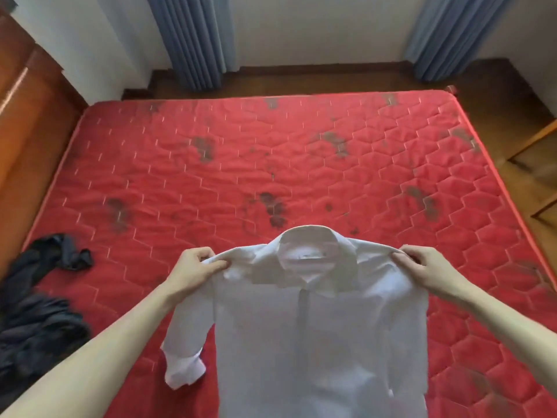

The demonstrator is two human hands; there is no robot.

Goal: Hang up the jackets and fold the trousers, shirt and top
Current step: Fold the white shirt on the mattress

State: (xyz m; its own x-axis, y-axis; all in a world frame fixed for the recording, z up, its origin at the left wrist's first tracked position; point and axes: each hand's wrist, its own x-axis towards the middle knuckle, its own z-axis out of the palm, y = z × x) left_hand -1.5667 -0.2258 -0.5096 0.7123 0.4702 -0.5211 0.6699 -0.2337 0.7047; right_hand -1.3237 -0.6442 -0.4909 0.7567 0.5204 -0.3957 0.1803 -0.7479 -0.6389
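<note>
Shirt (316, 327), white and long-sleeved, hangs front-out over the near edge of the mattress (271, 152), collar up and buttoned placket running down its middle. Left hand (193, 271) pinches the left shoulder seam, fingers curled over the cloth with the thumb under it; this grip is closed on the shirt. Right hand (422, 268) pinches the other shoulder the same way, its grip also closed on the shirt. Both forearms reach forward from the near corners of the view, bare to the elbow, and the hands sit level with each other, well apart, stretching the shoulders wide. One sleeve droops on the left side with its cuff folded back, just above the mattress surface; the other sleeve is hidden behind the body of the shirt.

Dark clothes (39, 303) lie crumpled in a heap at the near left edge of the mattress, one end trailing toward the centre. What garments they are cannot be told. The mattress is red, quilted in hexagons, with dark stains scattered across it. Blue curtains (196, 40) hang past its far edge, and a wooden wardrobe (27, 116) stands along its left edge.
</note>
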